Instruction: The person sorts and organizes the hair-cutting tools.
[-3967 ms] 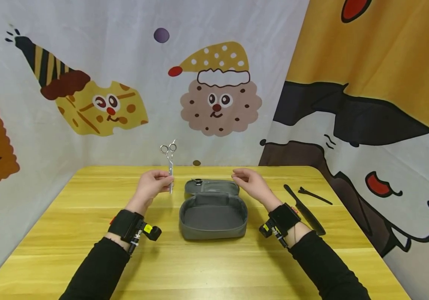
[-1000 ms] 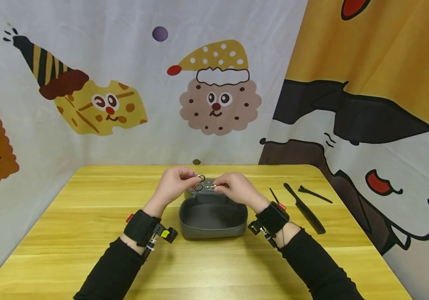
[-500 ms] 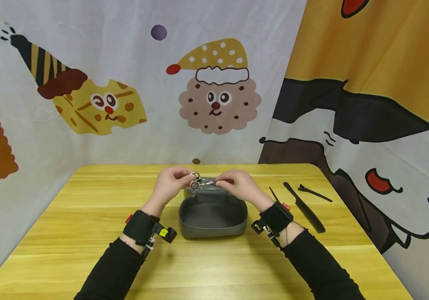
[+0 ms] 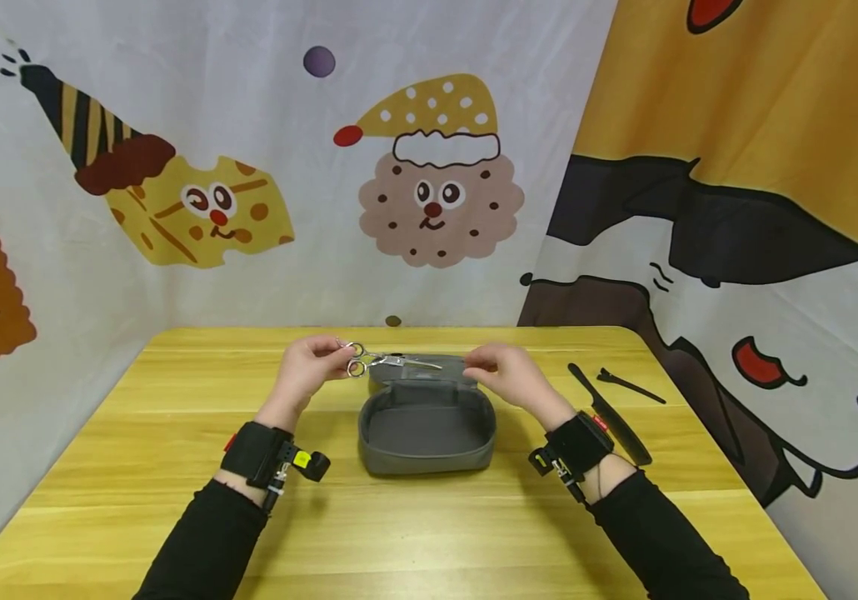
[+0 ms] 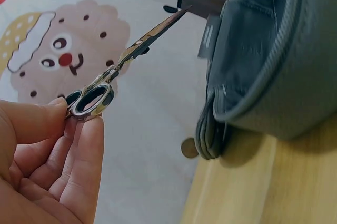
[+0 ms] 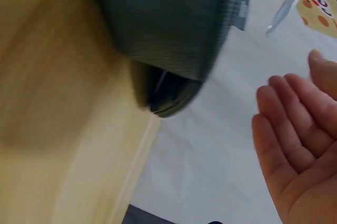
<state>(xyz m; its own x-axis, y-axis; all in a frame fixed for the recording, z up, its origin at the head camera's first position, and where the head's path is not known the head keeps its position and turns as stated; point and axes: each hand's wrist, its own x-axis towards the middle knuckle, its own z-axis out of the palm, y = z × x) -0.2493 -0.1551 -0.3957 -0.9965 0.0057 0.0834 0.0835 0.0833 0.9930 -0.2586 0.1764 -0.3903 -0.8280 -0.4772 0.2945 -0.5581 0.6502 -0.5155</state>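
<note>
The left hand (image 4: 311, 369) pinches a pair of silver hairdressing scissors (image 4: 391, 361) by the finger loops, between the thumb and the fingers. The scissors are in the air, with their blades pointing right across the open lid (image 4: 436, 372) of a grey case (image 4: 427, 463). The left wrist view shows the blades clear of the case, with a gap between tip and fabric.

The right hand (image 4: 502, 371) is near the right end of the lid and holds nothing. In its wrist view the fingers are gently bent, with the thumb apart from them.

The case rests on the tabletop (image 4: 429, 542) between the forearms, its lid on the far side. A zip runs along its rim, and a small fabric tag (image 5: 208, 37) sticks out from its side.

On the right part of the tabletop lies a black comb (image 4: 616, 421), partly behind the right wrist. A slim black hair clip (image 4: 631, 386) lies just beyond it, at a slant. Each wrist wears a black strap with a small camera, below which are black sleeves (image 4: 197, 537). Behind the tabletop hangs a printed curtain (image 4: 249, 100), with a cheese and a cookie in hats.
</note>
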